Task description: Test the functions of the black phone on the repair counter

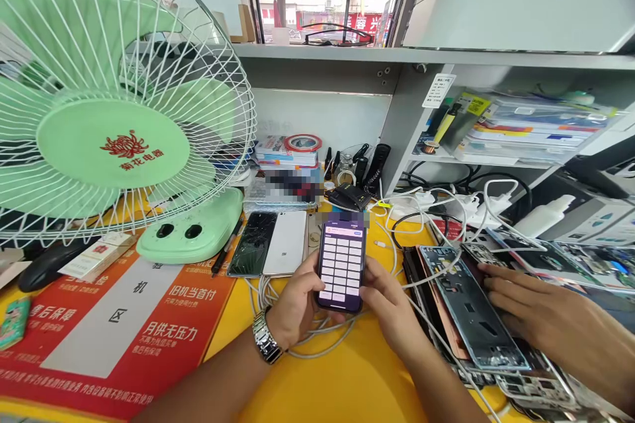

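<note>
A lit smartphone (341,264) with a dark purple border and a grid of white boxes on its screen is held upright between both my hands. My left hand (296,297), with a metal watch (266,336) on the wrist, grips its left edge, the thumb lying over the lower left of the screen. Along the right edge, my right hand (384,297) closes on the same phone, its thumb at the lower right corner. White cables (317,347) loop on the yellow table beneath. Behind my left hand lie a cracked black phone (252,243) and a white phone (285,242).
A green fan (114,139) fills the left side. On the right, another person's hand (536,310) rests by a pile of dismantled phone parts (476,310). White chargers and cables (476,208) crowd the back right below a shelf (426,122). A red printed mat (133,337) covers the front left.
</note>
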The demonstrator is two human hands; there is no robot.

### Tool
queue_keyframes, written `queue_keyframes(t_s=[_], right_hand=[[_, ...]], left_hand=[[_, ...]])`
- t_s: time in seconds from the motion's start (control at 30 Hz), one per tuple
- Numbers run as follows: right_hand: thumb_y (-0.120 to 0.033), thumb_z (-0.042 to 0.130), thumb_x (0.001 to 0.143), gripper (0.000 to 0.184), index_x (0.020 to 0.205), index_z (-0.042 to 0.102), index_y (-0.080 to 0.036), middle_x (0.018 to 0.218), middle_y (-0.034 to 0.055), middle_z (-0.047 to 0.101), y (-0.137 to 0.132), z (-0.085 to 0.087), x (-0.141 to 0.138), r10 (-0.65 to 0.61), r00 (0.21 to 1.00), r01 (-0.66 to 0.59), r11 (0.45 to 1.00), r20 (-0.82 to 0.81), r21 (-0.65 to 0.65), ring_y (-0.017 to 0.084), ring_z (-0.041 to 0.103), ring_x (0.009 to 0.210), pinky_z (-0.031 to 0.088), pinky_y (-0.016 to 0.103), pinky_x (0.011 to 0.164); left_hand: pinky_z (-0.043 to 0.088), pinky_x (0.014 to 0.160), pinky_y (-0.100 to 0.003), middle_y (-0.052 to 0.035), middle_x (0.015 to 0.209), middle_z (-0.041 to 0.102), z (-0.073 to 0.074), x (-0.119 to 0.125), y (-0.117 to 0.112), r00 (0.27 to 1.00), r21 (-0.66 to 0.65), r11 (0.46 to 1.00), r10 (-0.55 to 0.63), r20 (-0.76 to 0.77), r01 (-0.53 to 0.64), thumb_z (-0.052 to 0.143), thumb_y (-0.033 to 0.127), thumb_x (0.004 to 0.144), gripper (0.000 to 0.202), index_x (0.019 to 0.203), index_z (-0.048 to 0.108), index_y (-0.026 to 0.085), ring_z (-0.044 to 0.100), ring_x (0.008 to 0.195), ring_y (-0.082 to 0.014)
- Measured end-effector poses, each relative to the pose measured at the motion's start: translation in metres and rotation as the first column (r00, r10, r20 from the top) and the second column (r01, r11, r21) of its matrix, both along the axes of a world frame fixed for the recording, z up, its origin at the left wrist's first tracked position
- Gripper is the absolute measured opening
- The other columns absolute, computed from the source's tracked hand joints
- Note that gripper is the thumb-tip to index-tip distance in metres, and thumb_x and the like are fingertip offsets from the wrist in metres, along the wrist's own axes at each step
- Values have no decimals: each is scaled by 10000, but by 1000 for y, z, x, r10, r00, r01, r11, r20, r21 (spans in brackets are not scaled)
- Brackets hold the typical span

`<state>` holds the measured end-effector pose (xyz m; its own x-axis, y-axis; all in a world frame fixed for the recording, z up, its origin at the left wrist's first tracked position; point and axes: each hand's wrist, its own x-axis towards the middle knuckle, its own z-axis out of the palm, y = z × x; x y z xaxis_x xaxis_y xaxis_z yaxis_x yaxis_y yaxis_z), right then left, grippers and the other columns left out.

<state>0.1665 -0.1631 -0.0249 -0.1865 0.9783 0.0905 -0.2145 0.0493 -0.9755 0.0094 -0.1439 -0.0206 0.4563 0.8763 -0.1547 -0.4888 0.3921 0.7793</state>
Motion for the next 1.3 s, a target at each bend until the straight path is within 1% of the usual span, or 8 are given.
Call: queue_keyframes(t_s=[0.17, 0.27, 0.6, 0.77, 0.93, 1.03, 1.17, 1.3], right_hand=[[-102, 532, 778, 471, 1225, 518, -250, 1168, 28, 642, -1, 3, -3, 77, 996, -78, 996, -38, -39, 197, 599, 1061, 479, 307, 862], [-109, 544, 797, 458, 1231, 499, -247, 1188, 33, 631, -2, 3, -4, 69, 997, -69, 997, -17, -42, 198, 591, 1094, 471, 318, 906], [-219, 573, 850, 382, 1223, 488, -206, 1227, 97, 619, -1, 0, -2, 31, 995, -27, 999, 95, -36, 247, 600, 1090, 489, 379, 910], [-219, 589, 831, 373, 1200, 534, -214, 1159, 70, 657, -1, -1, -2, -2, 994, 6, 999, 113, -32, 229, 616, 1028, 493, 349, 883], [-328, 525, 872, 248, 1042, 659, -207, 1006, 44, 689, -1, -3, 1, -181, 969, 194, 979, 167, -62, 217, 605, 918, 490, 305, 791], [-365, 495, 885, 287, 1023, 670, -184, 944, 49, 690, 0, -3, 2, -197, 960, 214, 974, 200, -69, 219, 599, 861, 479, 311, 761], [-361, 479, 891, 320, 1062, 667, -166, 1016, 58, 699, 2, -1, 2, -180, 955, 191, 981, 236, -26, 222, 599, 910, 467, 302, 791], [-358, 488, 883, 337, 1100, 670, -176, 1102, 61, 692, 2, -2, 2, -204, 951, 214, 977, 232, -20, 234, 588, 992, 465, 298, 814]], left_hand=[[529, 433, -268, -106, 998, 624, -4, -1, 2, 1000, -12, 1000, 4, 24, -4, 489, 156, 675, 642, 1316, 468, 174, 592, 698, -200], [534, 453, -265, -104, 984, 633, -6, -2, 3, 999, -8, 1000, -19, 36, 20, 502, 165, 677, 612, 1288, 495, 181, 605, 738, -218], [532, 460, -260, -103, 1015, 631, -9, -4, 2, 999, -8, 999, -31, 33, 32, 491, 167, 691, 612, 1302, 510, 199, 597, 782, -231], [528, 451, -258, -102, 1014, 632, -7, -4, 2, 999, -10, 999, -30, 36, 30, 489, 162, 684, 610, 1292, 518, 198, 599, 776, -230], [529, 453, -270, -109, 1014, 649, -5, -3, 1, 999, -23, 999, -44, 12, 44, 494, 164, 681, 635, 1316, 498, 196, 614, 725, -222], [540, 458, -283, -112, 1039, 647, -6, -2, 0, 1000, -13, 1000, -25, 13, 25, 489, 152, 685, 647, 1330, 491, 189, 614, 729, -221], [542, 459, -286, -117, 1118, 636, -6, -1, -1, 1000, -6, 1000, -19, 9, 20, 487, 145, 692, 689, 1377, 453, 214, 621, 754, -228], [530, 461, -277, -111, 1039, 654, -4, 0, -1, 1000, 3, 1000, -15, -18, 15, 494, 160, 679, 671, 1348, 486, 202, 617, 738, -228]])
